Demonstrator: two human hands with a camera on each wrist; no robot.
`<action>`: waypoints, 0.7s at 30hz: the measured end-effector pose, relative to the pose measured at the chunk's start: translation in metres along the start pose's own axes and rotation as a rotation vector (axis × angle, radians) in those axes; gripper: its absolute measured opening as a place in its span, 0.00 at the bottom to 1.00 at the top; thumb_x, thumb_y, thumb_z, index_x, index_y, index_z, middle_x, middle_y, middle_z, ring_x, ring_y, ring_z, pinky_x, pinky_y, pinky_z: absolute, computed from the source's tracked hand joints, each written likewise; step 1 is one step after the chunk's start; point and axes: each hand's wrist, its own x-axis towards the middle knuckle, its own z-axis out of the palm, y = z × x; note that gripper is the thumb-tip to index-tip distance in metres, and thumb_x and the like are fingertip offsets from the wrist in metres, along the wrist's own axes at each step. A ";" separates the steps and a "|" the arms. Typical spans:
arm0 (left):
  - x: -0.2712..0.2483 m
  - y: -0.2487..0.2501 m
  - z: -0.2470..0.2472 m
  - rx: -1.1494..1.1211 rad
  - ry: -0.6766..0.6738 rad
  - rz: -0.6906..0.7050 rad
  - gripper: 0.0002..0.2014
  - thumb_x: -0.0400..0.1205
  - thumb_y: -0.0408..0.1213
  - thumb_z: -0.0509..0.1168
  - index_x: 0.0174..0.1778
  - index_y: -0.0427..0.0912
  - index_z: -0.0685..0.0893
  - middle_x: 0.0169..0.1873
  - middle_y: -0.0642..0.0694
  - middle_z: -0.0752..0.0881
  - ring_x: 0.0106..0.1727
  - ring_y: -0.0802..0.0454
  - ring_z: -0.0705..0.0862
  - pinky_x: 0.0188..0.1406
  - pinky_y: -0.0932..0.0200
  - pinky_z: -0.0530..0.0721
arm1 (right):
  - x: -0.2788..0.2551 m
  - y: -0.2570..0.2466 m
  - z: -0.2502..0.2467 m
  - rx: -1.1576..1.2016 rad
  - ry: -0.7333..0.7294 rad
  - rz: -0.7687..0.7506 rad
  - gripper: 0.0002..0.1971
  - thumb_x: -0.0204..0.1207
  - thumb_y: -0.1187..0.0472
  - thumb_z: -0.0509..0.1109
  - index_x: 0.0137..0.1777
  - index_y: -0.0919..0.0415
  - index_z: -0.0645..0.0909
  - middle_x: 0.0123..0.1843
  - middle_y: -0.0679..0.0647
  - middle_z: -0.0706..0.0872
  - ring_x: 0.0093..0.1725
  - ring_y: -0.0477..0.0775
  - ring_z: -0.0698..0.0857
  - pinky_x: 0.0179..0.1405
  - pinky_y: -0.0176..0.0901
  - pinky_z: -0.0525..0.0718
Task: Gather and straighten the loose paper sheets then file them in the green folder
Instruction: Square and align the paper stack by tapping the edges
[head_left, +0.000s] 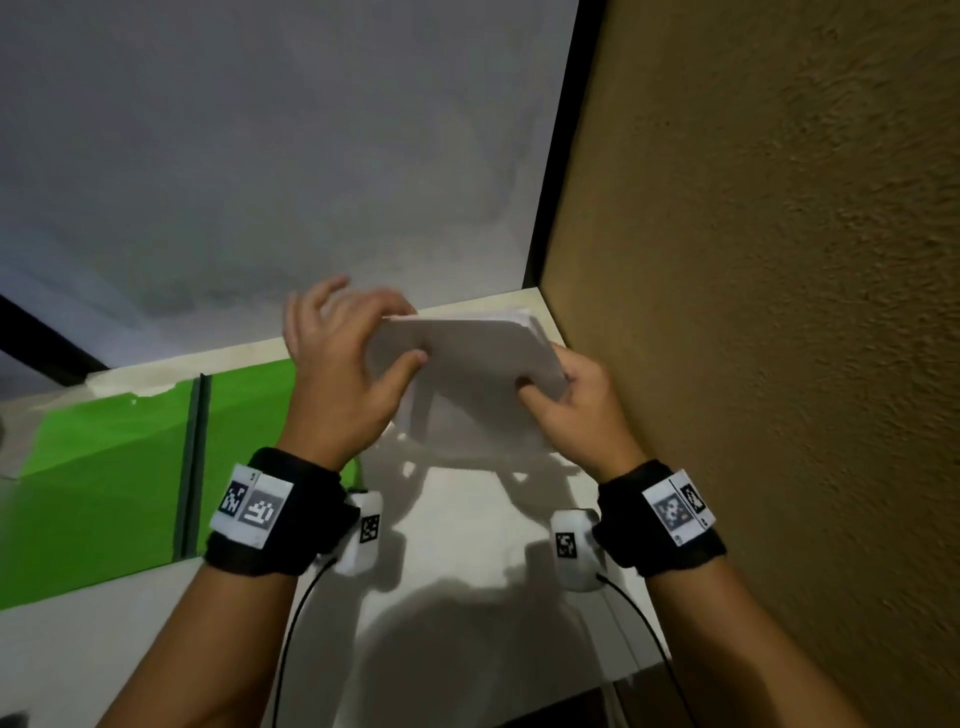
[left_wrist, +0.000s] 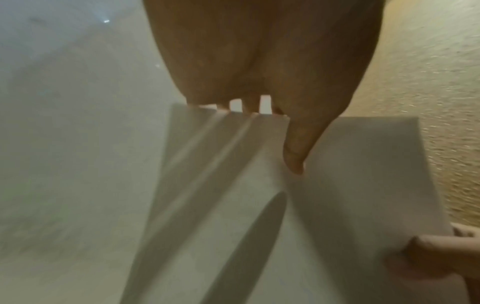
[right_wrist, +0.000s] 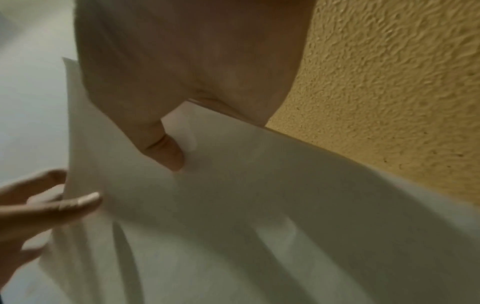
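Sheets (head_left: 470, 358): a white stack held in the air above the desk (head_left: 457, 525), close to the ochre wall (head_left: 753, 312) at 3 o'clock; well clear of the surface, its shadow falls on the desk below.
Left hand (head_left: 343, 364): pinches the stack's 9 o'clock edge, thumb (head_left: 410, 364) on the near face, fingers spread behind; the left wrist view shows the thumb pressed on the paper and fingers over the top edge.
Right hand (head_left: 576, 400): clamped on the corner at 4 o'clock, thumb on the near face, fingers curled behind.
Alignment: not yet square, I judge; at the far corner near 1 o'clock the edges fan out a little, and the wrist views show layers parting and bowing.
Folder (head_left: 130, 467): green, lying open and flat at 9 o'clock of the hands, its centre spine running toward 12; nothing filed in it yet.
Step in hand: squaring the stack, by my reading.
How to do it well: loosen both pinches just enough for the sheets to slide, stand the stack on a long edge on the desk and tap, then turn and tap a short edge.
Grip advice: keep the thumbs flat, not digging in, so that no sheet creases.
Risk: a slack grip in the air could let inner sheets slip out; the wall leaves little room on the 3 o'clock side.
Next: carry the squared stack toward 9 o'clock onto the folder.
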 end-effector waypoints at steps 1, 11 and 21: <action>-0.003 -0.004 0.001 -0.024 0.056 -0.067 0.35 0.71 0.49 0.80 0.73 0.50 0.76 0.74 0.49 0.75 0.82 0.44 0.65 0.80 0.33 0.59 | -0.002 0.001 -0.001 0.059 0.039 0.033 0.08 0.75 0.72 0.69 0.41 0.58 0.84 0.36 0.58 0.86 0.38 0.51 0.84 0.40 0.45 0.80; -0.052 -0.028 0.052 -0.890 0.004 -0.715 0.18 0.69 0.24 0.80 0.54 0.38 0.89 0.44 0.49 0.94 0.45 0.54 0.92 0.48 0.56 0.87 | -0.022 0.022 0.001 0.246 0.182 0.267 0.13 0.76 0.74 0.72 0.42 0.54 0.86 0.42 0.49 0.91 0.41 0.43 0.90 0.46 0.43 0.89; -0.075 -0.021 0.079 -0.742 0.212 -0.576 0.14 0.77 0.26 0.76 0.54 0.46 0.85 0.50 0.51 0.91 0.52 0.55 0.90 0.55 0.61 0.88 | -0.040 0.047 0.035 0.385 0.405 0.301 0.13 0.79 0.74 0.73 0.44 0.53 0.85 0.40 0.45 0.90 0.38 0.33 0.88 0.36 0.27 0.85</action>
